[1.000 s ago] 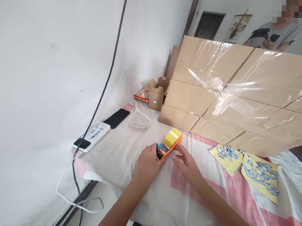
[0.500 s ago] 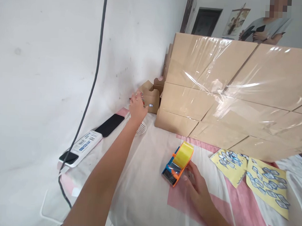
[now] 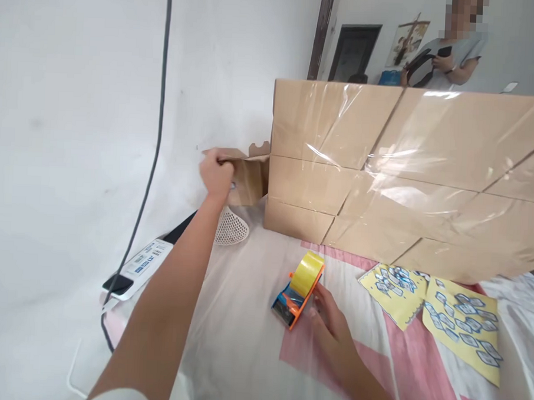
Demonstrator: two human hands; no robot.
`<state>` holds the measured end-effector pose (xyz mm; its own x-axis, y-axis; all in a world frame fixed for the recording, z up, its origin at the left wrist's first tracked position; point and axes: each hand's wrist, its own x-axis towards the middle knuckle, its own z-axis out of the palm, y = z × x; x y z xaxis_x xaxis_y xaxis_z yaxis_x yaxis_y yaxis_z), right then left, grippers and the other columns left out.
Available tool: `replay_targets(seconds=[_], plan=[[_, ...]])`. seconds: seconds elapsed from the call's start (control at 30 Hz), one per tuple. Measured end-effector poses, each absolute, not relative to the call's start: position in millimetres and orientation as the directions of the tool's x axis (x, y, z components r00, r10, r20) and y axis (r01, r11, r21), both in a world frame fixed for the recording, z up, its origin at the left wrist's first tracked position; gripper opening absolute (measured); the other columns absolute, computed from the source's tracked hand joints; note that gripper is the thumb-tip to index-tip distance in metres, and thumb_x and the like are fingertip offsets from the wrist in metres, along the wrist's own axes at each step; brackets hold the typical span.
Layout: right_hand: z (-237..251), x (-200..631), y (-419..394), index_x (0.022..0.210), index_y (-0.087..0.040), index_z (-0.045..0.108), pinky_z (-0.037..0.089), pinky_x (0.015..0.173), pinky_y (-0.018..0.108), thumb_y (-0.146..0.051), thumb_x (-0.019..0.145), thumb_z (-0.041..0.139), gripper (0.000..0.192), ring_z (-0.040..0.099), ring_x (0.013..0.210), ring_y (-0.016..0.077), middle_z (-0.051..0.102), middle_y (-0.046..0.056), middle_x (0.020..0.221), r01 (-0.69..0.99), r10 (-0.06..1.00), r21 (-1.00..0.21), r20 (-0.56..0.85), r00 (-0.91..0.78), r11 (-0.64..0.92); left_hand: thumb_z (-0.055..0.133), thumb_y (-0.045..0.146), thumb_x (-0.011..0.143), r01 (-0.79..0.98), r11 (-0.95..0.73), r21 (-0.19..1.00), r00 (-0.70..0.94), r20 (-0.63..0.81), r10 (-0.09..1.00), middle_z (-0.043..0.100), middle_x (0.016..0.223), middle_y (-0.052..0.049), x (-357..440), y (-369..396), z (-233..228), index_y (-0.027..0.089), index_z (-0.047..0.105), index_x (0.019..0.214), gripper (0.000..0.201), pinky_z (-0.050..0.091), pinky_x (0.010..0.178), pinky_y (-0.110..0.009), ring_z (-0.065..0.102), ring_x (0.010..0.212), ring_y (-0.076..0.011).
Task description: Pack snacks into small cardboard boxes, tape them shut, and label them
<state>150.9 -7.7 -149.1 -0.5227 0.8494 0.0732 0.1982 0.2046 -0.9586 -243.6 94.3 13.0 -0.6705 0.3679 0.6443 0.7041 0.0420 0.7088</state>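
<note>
My left hand (image 3: 217,175) is closed on the upper edge of a small open cardboard box (image 3: 249,181) by the wall, one flap sticking up behind. Below that hand, a white perforated scoop-like piece (image 3: 232,227) lies on the cloth, partly hidden by my forearm. My right hand (image 3: 337,333) rests on the cloth beside a blue and orange tape dispenser (image 3: 285,310) with a yellow roll of tape (image 3: 307,273). Its fingers touch the dispenser's orange side, with the thumb apart from them; the fingertips are partly hidden.
A tall stack of cardboard boxes wrapped in clear film (image 3: 321,184) stands at the back right. Two yellow printed sheets (image 3: 462,326) lie before it. At left are a white box (image 3: 147,259), a dark phone-like slab (image 3: 118,284) and a hanging black cable (image 3: 162,95). A person (image 3: 459,61) appears behind.
My left hand has closed on the small box, which now sits tilted differently. The colourful items by its fingers no longer show. The view has shifted; my right hand stays by the dispenser.
</note>
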Motion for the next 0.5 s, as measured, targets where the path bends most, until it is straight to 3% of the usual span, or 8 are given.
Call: replay_targets(seconds=[0.1,0.17,0.33,0.4,0.5], plan=[[-152,148,-7,0.148,-0.030,0.045,0.042,0.117,0.055,-0.051,0.101,0.049,0.052,0.053,0.137,0.0307,0.055,0.009,0.150,0.229,0.863,-0.935,0.130,-0.489,0.271,0.053,0.016,0.095,0.716,-0.123,0.687,-0.677,0.726,0.118,0.069,0.096,-0.004,-227,15,11,0.017,0.055,0.087,0.009,0.055,0.085,-0.038,0.069,0.097,-0.0189],[-155,146,-5,0.147,-0.026,0.046,0.044,0.113,0.057,-0.050,0.100,0.050,0.053,0.054,0.134,0.0322,0.056,0.012,0.147,0.227,0.857,-0.911,0.206,-0.471,0.344,0.052,0.008,0.085,0.733,-0.221,0.643,-0.663,0.748,-0.021,0.069,0.089,-0.002,-209,-37,1,0.021,0.045,0.078,0.017,0.054,0.084,-0.038,0.070,0.096,-0.0190],[-144,144,-8,0.150,-0.025,0.041,0.044,0.112,0.060,-0.041,0.098,0.056,0.056,0.047,0.140,0.0338,0.048,0.016,0.150,0.207,0.764,-0.762,0.506,-0.400,0.613,0.060,0.017,0.078,0.738,-0.365,0.568,-0.669,0.689,-0.280,0.063,0.079,0.002,-155,-153,-49,0.024,0.036,0.076,0.025,0.045,0.056,-0.032,0.057,0.060,-0.0147],[-131,147,-13,0.152,-0.027,0.040,0.039,0.117,0.061,-0.042,0.097,0.059,0.060,0.041,0.146,0.0342,0.043,0.016,0.153,0.174,0.695,-0.703,0.573,-0.435,0.689,0.062,0.020,0.081,0.712,-0.431,0.555,-0.690,0.668,-0.279,0.062,0.078,0.003,-142,-192,-71,0.024,0.039,0.078,0.024,0.051,0.066,-0.037,0.058,0.065,-0.0158],[-111,159,-28,0.161,-0.028,0.027,0.034,0.122,0.059,-0.056,0.091,0.067,0.085,0.033,0.152,0.0354,0.037,0.015,0.162,0.039,0.542,-0.689,0.533,-0.650,0.724,0.067,0.036,0.084,0.623,-0.563,0.543,-0.704,0.704,-0.099,0.059,0.081,0.000,-136,-234,-98,0.025,0.047,0.080,0.023,0.053,0.088,-0.043,0.059,0.080,-0.0191]])
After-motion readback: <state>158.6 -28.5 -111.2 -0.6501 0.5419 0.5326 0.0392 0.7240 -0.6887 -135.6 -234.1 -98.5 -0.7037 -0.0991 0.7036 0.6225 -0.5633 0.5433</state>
